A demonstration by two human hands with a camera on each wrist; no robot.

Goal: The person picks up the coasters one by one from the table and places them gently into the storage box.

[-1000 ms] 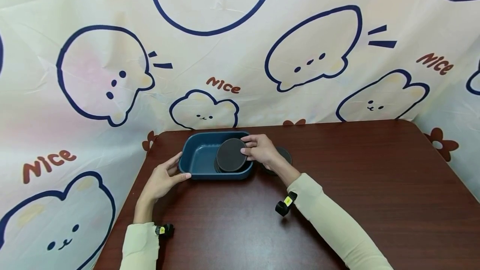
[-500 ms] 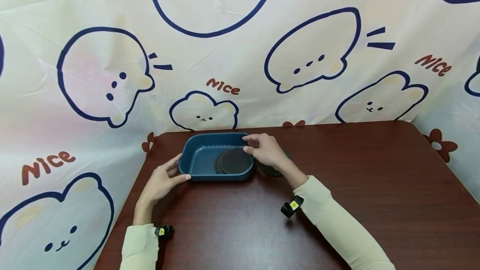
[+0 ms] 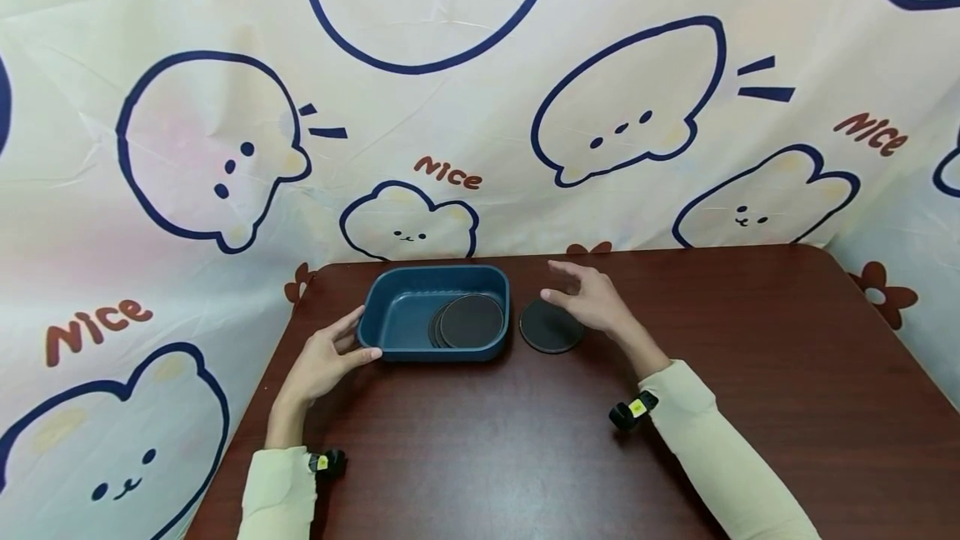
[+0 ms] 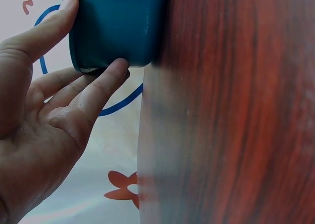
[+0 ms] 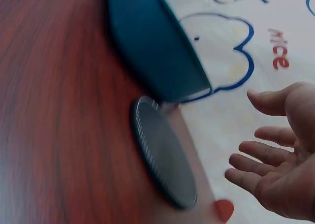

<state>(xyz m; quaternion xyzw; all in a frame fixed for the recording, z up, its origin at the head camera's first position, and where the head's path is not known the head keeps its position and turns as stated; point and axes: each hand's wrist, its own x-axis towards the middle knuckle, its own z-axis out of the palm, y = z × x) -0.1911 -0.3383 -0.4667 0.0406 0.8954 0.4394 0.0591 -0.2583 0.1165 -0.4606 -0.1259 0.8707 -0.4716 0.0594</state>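
Note:
In the head view, a blue plastic tray stands at the back left of the table. Several thin, dark round coasters lie overlapping in its right half. My left hand holds the tray's left end, thumb at the near corner and fingers along the side. The left wrist view shows that hand's fingertips against the tray's outer wall. Another dark coaster lies flat on the table, right of the tray. Above and beside it is my right hand, fingers spread and holding nothing.
A dark brown wooden table carries everything. A pale cloth with cartoon drawings hangs behind and at both sides. Close to the tray are the table's back and left edges.
My right hand lowered a coaster onto the others in the tray and let it go, then moved right, off the tray, uncovering the table coaster. The left hand stayed put.

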